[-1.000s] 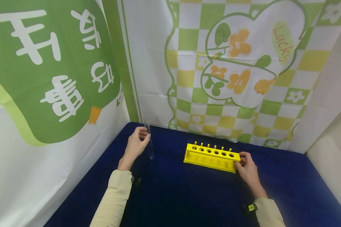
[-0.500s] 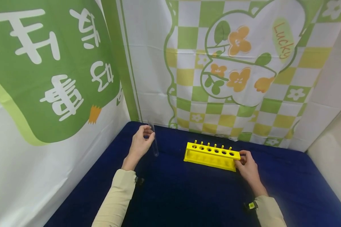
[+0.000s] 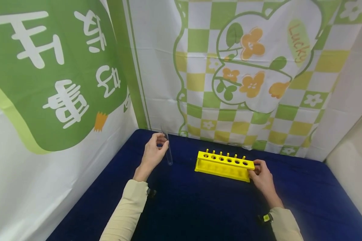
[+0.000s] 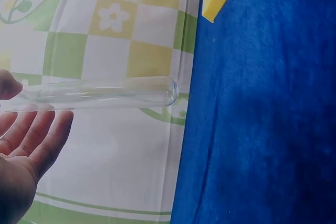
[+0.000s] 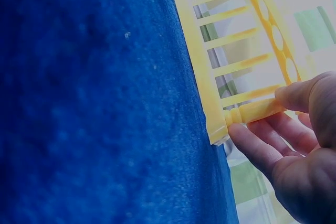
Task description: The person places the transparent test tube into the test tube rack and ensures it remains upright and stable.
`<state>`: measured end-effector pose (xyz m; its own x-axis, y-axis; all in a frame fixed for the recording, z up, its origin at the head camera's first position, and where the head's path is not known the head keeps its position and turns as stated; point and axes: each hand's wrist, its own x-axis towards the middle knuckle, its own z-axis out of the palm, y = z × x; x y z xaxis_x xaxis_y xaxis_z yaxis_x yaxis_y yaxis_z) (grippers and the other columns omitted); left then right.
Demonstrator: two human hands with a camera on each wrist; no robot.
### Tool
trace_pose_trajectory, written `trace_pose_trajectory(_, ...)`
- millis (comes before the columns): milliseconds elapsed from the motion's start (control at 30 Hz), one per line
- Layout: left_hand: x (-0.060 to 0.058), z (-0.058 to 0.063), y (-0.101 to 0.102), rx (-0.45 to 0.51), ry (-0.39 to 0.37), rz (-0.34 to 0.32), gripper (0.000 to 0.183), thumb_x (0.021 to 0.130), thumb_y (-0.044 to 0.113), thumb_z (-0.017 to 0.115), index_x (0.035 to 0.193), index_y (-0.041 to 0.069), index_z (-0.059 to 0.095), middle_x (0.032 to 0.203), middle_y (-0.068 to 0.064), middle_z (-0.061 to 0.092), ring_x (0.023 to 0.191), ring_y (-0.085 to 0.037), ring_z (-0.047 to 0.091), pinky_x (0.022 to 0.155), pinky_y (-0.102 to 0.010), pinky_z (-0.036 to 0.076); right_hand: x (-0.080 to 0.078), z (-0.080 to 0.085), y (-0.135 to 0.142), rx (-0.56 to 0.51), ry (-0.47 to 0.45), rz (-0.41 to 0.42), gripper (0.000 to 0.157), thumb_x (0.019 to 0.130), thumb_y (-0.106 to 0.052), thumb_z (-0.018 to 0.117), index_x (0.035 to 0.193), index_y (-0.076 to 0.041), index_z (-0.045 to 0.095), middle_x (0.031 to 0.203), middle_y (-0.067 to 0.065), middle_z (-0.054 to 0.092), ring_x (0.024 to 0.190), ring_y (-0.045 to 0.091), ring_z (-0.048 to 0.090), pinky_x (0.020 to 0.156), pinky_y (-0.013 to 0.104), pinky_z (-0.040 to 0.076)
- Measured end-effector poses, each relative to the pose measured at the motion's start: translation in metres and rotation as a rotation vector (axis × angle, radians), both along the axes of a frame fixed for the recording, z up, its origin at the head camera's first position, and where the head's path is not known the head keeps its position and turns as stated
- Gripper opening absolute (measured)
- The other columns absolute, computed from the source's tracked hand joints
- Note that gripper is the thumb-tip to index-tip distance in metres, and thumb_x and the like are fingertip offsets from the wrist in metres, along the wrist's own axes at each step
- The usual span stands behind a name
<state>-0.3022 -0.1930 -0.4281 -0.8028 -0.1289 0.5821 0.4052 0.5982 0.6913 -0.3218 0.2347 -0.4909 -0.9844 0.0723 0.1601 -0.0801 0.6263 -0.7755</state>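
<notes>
A clear glass test tube (image 3: 169, 154) is pinched between the thumb and fingers of my left hand (image 3: 153, 150), its rounded end pointing down above the cloth. In the left wrist view the test tube (image 4: 121, 93) looks see-through, with nothing visible inside. To its right a yellow test tube rack (image 3: 223, 170) stands on the table, its round holes unfilled and a row of pegs along the back. My right hand (image 3: 262, 177) grips the rack's right end. The right wrist view shows thumb and fingers around the rack's end post (image 5: 257, 110).
Dark blue cloth (image 3: 199, 207) covers the table. A green and white checked curtain (image 3: 229, 117) hangs right behind the rack, and a white and green curtain (image 3: 78, 147) closes off the left side.
My left hand has moved a little to the right with the test tube, closer to the rack. The right hand keeps its grip and the rack stays in place.
</notes>
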Motion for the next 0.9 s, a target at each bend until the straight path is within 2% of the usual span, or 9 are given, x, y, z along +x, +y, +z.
trace_pose_trajectory(200,-0.002,0.007,0.006,0.017,0.028,-0.023,0.031,0.094,0.015,0.065,0.12,0.002,0.055,0.103,-0.011,0.067,0.091,-0.023,0.066,0.073,-0.039,0.059,-0.001,-0.001,0.001,0.002,0.007,0.009,0.04,0.095,-0.008,0.058,0.131,-0.003,0.041,0.117,0.028,0.065,0.098,0.035,0.067,0.079,0.04,0.06)
trace_pose_trajectory(500,-0.007,0.014,0.02,0.046,0.028,-0.046,0.029,0.094,0.017,0.065,0.12,0.006,0.056,0.104,-0.009,0.066,0.093,-0.021,0.066,0.074,-0.037,0.059,0.001,-0.002,0.002,0.0,0.003,0.002,0.039,0.095,-0.008,0.059,0.13,-0.003,0.041,0.114,0.027,0.066,0.097,0.034,0.067,0.079,0.04,0.06)
trace_pose_trajectory(700,-0.01,0.02,0.028,0.075,0.034,-0.07,0.031,0.094,0.016,0.065,0.121,0.003,0.055,0.104,-0.011,0.068,0.094,-0.023,0.066,0.074,-0.038,0.059,0.001,-0.002,0.003,0.006,0.008,0.003,0.04,0.095,-0.008,0.059,0.13,-0.003,0.041,0.115,0.028,0.066,0.097,0.035,0.068,0.079,0.041,0.06)
trace_pose_trajectory(900,-0.013,0.021,0.033,0.094,0.061,-0.082,0.033,0.093,0.015,0.065,0.121,0.0,0.055,0.105,-0.012,0.067,0.094,-0.024,0.067,0.073,-0.038,0.059,0.002,-0.003,0.003,0.015,0.028,0.01,0.04,0.095,-0.008,0.059,0.13,-0.003,0.041,0.113,0.028,0.066,0.094,0.034,0.069,0.076,0.04,0.06)
